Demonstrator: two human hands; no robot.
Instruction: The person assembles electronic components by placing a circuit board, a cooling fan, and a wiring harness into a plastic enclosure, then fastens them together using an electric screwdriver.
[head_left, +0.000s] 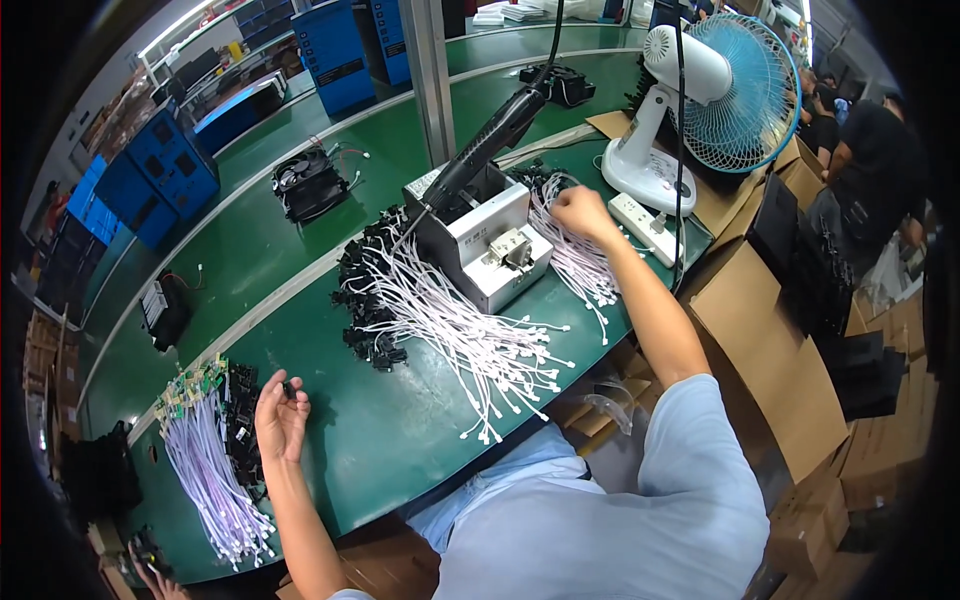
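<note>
Green bench (385, 440); small black part (289, 391) between left fingers (271, 390).

The person wears a plain, soft greyish-blue shirt (590, 535), its cloth smooth over the broad torso and lightly creased toward the edges. The short right sleeve (690, 450) is loose and wide, ending near the elbow, while only a sliver of the left sleeve (350, 595) shows. Both forearms, the left hand (283, 418) and the right hand (585, 212) are bare.
</note>
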